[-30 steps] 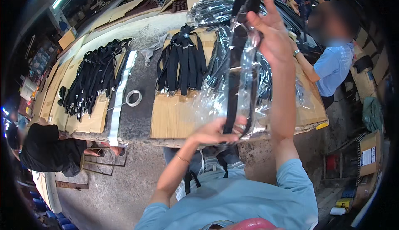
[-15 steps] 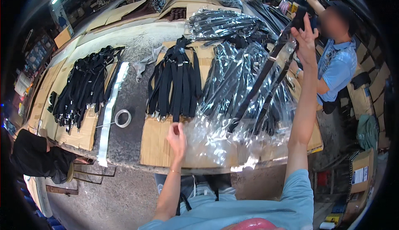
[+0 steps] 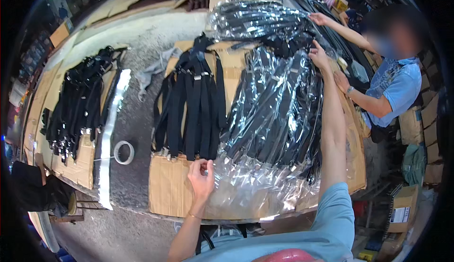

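In front of me a bundle of black suspenders (image 3: 191, 113) with metal clips hangs down over cardboard. At its lower edge my left hand (image 3: 201, 180) has thumb and forefinger curled together on the end of one strap. To the right lies a pile of suspenders in clear plastic sleeves (image 3: 272, 115), their loose plastic ends toward me. My right arm reaches across its right side. At the pile's far top end is my right hand (image 3: 320, 57), forefinger stretched out and fingers apart, touching the edge of the bagged suspenders. Nothing shows gripped in it.
Another bundle of black suspenders (image 3: 78, 101) lies at the left, near a white strip (image 3: 112, 139) and a tape roll (image 3: 124, 152). A grey cloth (image 3: 151, 72) sits behind. More bagged straps (image 3: 255, 18) lie farther back. A co-worker in a blue shirt (image 3: 395, 84) reaches in from the right.
My right hand has come down with the bagged suspenders it held up, which now lie on the pile. The co-worker's raised arm has lowered toward the far stack. The view has shifted.
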`<state>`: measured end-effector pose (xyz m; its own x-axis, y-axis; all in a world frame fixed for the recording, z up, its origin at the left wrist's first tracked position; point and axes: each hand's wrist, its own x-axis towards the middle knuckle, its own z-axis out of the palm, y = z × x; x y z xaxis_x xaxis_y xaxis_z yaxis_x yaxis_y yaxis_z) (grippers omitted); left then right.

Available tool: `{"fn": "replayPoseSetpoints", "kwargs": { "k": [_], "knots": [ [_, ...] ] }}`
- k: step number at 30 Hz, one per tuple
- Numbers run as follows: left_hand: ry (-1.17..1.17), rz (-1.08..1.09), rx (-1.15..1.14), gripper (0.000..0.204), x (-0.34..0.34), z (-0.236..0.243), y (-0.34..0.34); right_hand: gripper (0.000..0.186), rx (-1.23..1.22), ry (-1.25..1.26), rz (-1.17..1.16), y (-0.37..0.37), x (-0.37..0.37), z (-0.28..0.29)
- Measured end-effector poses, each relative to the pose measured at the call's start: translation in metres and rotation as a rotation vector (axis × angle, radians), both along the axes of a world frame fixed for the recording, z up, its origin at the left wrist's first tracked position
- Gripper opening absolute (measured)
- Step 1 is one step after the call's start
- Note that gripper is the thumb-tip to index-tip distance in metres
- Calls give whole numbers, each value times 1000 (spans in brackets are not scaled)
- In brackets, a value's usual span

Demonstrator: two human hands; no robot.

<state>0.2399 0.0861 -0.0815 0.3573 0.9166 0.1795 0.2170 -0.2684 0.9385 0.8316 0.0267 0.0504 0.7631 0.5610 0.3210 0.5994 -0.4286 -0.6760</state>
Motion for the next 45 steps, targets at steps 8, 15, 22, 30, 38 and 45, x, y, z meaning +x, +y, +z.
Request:
{"fn": "replayPoseSetpoints", "kwargs": {
  "k": [8, 15, 22, 30, 38, 45],
  "knots": [
    [39, 25, 44, 10, 2, -2, 8, 55, -296, -647, 3, 28, -51, -26],
    [40, 31, 76, 11, 1, 0, 4, 52, -302, -690, -13, 24, -52, -32],
    [-39, 47, 49, 15, -1, -2, 0, 38, -280, -526, -252, 7, -93, 37],
    [-166, 159, 70, 25, -3, 6, 0, 19, -264, -591, 601, -16, -373, 29],
    [-94, -163, -115, 34, -24, 3, 17, 31, -291, -410, 806, -45, -502, -88],
    [51, -569, -124, 25, -68, 47, 19, 22, -260, -470, 799, -58, -495, -100]
  ]
}}
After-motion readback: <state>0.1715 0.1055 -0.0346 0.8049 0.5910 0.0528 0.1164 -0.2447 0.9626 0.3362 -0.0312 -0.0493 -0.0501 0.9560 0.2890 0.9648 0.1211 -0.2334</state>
